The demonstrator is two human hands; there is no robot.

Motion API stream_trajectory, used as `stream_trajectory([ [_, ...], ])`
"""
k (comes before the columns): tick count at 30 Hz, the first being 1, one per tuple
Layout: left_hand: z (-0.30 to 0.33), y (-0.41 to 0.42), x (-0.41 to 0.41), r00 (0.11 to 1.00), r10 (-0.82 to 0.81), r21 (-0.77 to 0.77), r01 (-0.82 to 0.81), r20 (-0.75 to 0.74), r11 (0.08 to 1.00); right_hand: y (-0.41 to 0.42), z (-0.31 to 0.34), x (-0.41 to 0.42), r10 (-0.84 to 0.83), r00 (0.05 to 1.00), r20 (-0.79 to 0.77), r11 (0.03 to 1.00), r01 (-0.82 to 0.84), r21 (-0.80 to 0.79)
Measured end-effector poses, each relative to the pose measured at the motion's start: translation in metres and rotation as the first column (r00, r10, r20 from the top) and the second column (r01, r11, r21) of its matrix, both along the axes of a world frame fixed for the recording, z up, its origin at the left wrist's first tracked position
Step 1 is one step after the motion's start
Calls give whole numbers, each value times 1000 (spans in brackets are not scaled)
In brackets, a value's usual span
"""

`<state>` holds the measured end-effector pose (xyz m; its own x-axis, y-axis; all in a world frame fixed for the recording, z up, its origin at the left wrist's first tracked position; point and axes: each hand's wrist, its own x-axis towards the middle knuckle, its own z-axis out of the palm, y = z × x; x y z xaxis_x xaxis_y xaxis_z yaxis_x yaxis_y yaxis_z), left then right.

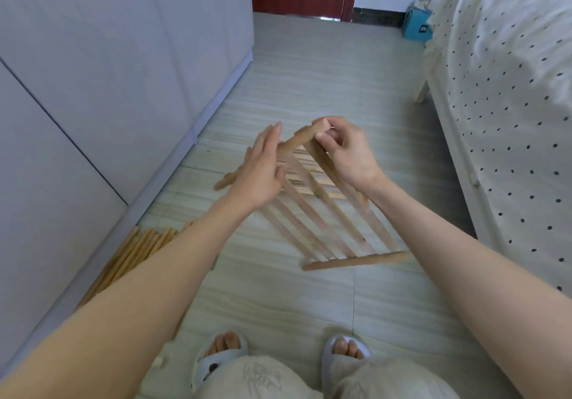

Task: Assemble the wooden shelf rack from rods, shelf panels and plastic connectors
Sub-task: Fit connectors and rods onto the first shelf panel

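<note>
- We hold one slatted panel (312, 210) up over the floor (309, 89), tilted, its far end bar high at our hands and its near end bar low, above our feet.
- We judge the panel light and stiff: thin wooden slats fixed to two end bars. The bare wood does not look slippery, but we think a thin slat can crack if we bend it.
- The best place to take it seems the thick end bars, not the slats.
- Our right hand (343, 151) pinches the far end bar at its corner, the fingers curled around the wood.
- Our left hand (261, 169) is flat, the fingers straight and close together. It lies against the left side of the panel; we cannot tell if it presses or only touches.
- More panels (305, 166) seem to lie on the floor under it, and the rods (136, 250) lie in a bundle by the cabinet (93, 89), well apart.
- No connector shows.
</note>
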<state>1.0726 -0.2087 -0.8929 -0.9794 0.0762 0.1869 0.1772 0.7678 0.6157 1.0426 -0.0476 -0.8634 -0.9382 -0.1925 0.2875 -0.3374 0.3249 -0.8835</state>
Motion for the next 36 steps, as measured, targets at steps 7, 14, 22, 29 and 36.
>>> stream_trajectory([
  [7, -31, 2, 18, 991, 130, -64, -132, -28, 989, -6, -4, 20, 107, 994, -16, 980, -103, 169],
  [14, -82, -5, 44, 971, 184, 283, -222, 154, 933, 14, -68, 25, 218, 967, 133, 593, -240, 768],
  [22, -140, -31, 68, 882, 199, 372, -372, 428, 851, -29, -102, 26, 416, 892, 176, 332, -330, 884],
  [29, -171, -91, 95, 870, 222, 347, -393, 440, 852, -76, -118, 18, 454, 880, 140, 277, -289, 916],
  [36, -222, -173, 120, 568, 636, -240, -618, 522, 749, -83, -122, 16, 474, 873, 113, 290, -276, 916],
])
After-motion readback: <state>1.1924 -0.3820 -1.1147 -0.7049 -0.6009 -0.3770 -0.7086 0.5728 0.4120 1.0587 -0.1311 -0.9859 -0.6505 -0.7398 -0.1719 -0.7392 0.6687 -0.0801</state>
